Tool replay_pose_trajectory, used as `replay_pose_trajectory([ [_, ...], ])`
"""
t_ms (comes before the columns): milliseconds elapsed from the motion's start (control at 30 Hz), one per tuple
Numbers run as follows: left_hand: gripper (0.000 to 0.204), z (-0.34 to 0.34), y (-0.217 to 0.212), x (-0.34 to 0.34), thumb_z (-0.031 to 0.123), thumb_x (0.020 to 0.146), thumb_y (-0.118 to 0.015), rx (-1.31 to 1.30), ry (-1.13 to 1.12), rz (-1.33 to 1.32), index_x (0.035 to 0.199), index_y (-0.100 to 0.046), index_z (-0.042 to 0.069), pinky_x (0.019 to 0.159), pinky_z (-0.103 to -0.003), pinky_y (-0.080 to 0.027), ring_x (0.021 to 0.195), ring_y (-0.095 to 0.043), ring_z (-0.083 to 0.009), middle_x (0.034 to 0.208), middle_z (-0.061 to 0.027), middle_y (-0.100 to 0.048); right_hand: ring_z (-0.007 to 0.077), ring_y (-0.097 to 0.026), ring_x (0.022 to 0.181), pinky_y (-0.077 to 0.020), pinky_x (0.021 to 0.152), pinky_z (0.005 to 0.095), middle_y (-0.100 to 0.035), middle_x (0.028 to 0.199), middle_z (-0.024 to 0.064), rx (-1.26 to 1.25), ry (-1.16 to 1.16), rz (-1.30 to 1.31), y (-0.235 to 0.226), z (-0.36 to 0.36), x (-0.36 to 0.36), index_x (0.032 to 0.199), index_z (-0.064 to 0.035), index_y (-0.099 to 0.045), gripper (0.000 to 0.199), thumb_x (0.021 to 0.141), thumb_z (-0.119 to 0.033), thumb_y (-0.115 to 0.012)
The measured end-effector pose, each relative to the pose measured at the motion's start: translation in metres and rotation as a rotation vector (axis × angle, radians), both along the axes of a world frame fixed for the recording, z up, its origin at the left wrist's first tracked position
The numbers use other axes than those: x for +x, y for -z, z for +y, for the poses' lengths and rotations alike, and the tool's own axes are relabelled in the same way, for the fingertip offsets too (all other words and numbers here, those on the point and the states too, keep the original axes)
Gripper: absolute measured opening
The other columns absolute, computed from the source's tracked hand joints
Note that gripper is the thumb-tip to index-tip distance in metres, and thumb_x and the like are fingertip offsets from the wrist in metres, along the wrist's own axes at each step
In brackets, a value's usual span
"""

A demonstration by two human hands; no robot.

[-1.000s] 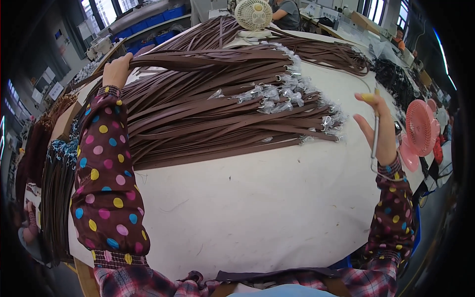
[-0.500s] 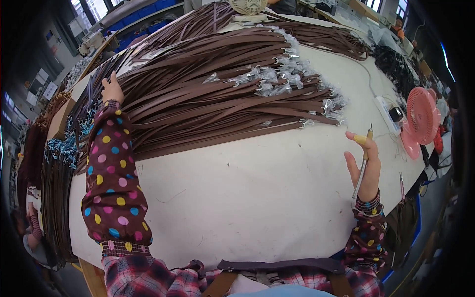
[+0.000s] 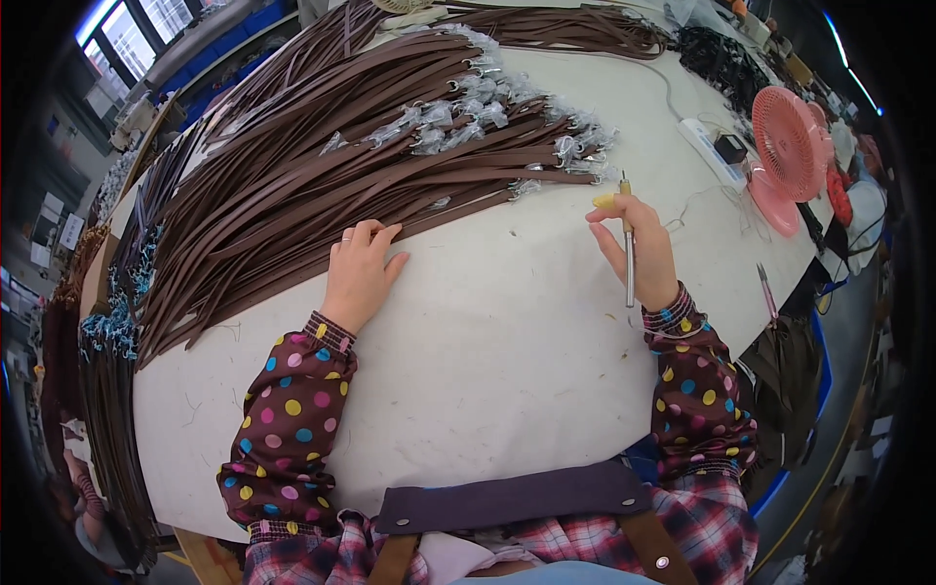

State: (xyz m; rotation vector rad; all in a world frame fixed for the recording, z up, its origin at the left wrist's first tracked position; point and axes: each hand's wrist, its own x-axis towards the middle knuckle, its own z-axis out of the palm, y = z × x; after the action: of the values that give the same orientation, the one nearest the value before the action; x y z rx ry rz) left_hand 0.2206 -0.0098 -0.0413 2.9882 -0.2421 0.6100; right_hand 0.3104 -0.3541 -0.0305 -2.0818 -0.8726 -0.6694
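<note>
Brown flat straps (image 3: pixel 322 180) are heaped across the white tabletop (image 3: pixel 487 370), clear plastic wrapping (image 3: pixel 436 132) bunched at their right ends. Left hand's (image 3: pixel 359 273) loosely open, thumb out, fingertips just touching the pile's near edge. Right hand's (image 3: pixel 648 249) got a pen-shaped tool (image 3: pixel 629 268) tucked in curled fingers, thumb and index apart.

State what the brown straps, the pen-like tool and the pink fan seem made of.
Straps: probably leather or imitation leather, with a soft sheen; they lie as flat, bending bands. Tool: likely metal, its shaft silvery and smooth. Fan: apparently plastic, evenly pink, its thin grille looking moulded.
</note>
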Motion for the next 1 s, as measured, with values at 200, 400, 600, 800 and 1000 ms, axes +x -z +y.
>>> replay_pose_trajectory([
  [200,0.04,0.001,0.009,-0.003,0.027,0.084,-0.066,0.041,-0.071,-0.126,0.117,-0.058,0.007,0.083,-0.038,-0.041,0.099,-0.053,-0.0254,0.107,-0.0076,-0.055,0.0239,-0.06,0.083,-0.0433,0.085,0.0347,-0.067,0.086,0.0022,0.026,-0.074,-0.005,-0.001,0.002,-0.01,0.103,-0.0063,-0.058,0.029,0.078,-0.003,-0.07],
  [400,0.029,-0.008,-0.005,-0.017,0.016,0.08,-0.07,-0.212,-0.05,0.199,0.105,-0.06,0.005,0.084,-0.038,-0.043,0.101,-0.053,-0.0275,0.108,-0.0098,-0.056,0.0229,-0.06,0.078,-0.0432,0.084,0.0347,-0.067,0.084,0.0025,0.041,-0.038,-0.031,-0.004,-0.002,-0.01,0.105,-0.005,-0.056,0.03,0.078,-0.003,-0.07],
  [600,0.038,-0.002,0.005,-0.016,0.028,0.084,-0.068,-0.144,0.018,0.026,0.112,-0.058,0.004,0.09,-0.04,-0.04,0.111,-0.05,-0.0273,0.118,-0.0116,-0.054,0.0241,-0.061,0.079,-0.0435,0.084,0.0355,-0.068,0.084,0.0035,0.034,-0.056,-0.043,-0.007,-0.002,-0.012,0.105,-0.0043,-0.056,0.031,0.078,-0.002,-0.069],
  [800,0.051,-0.019,0.005,0.021,0.04,0.086,-0.064,0.018,0.034,0.072,0.12,-0.055,0.003,0.09,-0.042,-0.039,0.111,-0.05,-0.027,0.117,-0.0111,-0.055,0.0257,-0.061,0.083,-0.0435,0.084,0.0356,-0.067,0.084,0.0039,0.054,-0.035,-0.036,-0.005,-0.005,-0.009,0.104,-0.0047,-0.056,0.03,0.078,-0.002,-0.07],
  [1000,0.021,-0.034,0.005,0.014,0.019,0.088,-0.06,-0.009,0.177,0.168,0.105,-0.056,0.007,0.071,-0.038,-0.049,0.084,-0.058,-0.0284,0.093,-0.0087,-0.056,0.0246,-0.06,0.082,-0.0435,0.084,0.0343,-0.067,0.084,0.003,0.067,-0.007,-0.014,-0.003,-0.006,-0.008,0.104,-0.0058,-0.057,0.029,0.078,-0.002,-0.07],
])
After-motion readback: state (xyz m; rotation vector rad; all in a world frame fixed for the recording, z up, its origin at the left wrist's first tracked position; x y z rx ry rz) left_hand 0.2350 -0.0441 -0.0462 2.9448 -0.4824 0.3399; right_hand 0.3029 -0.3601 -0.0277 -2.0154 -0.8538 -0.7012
